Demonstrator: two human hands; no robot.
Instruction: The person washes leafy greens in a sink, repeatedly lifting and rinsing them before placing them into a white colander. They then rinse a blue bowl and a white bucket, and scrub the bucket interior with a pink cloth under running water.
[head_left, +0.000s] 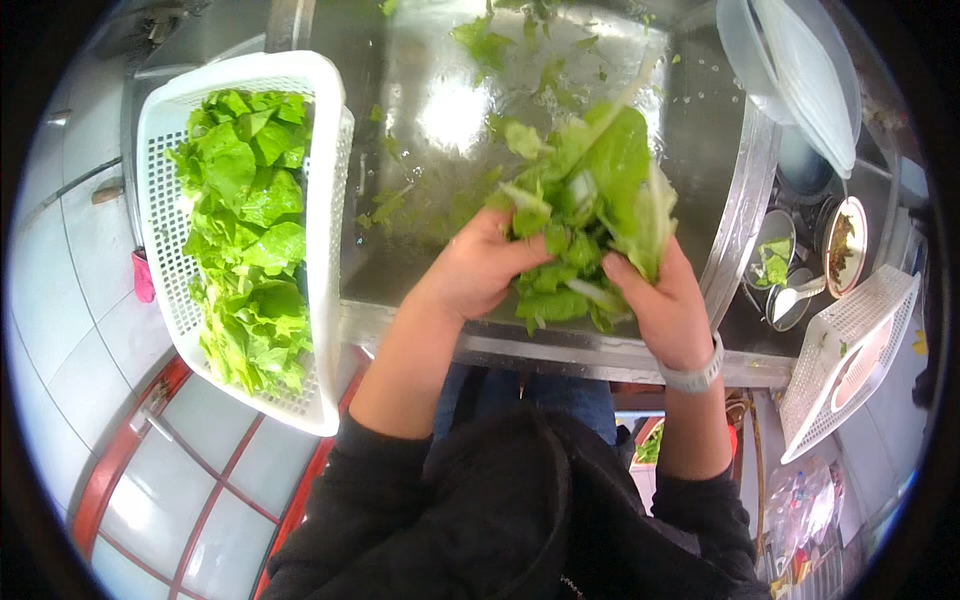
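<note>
A bunch of leafy greens (592, 202) is gripped between both hands above the near side of a metal sink (525, 339). My left hand (487, 262) holds it from the left, thumb across the leaves. My right hand (664, 300), with a pale band on the wrist, holds the other side, its fingers partly hidden behind leaves. Loose leaf pieces (484, 45) lie in the wet basin beyond. On the left, a white perforated plastic basket (326, 225) contains a heap of green leaves (247, 232).
Translucent plastic containers (810, 75) stand at the upper right. Below them are a bowl with dark food (840, 247), a bowl with green leaves (772, 259) and a white spoon (796, 296). Another white perforated basket (832, 322) stands tilted at the right. The sink's metal rim (739, 210) borders the basin.
</note>
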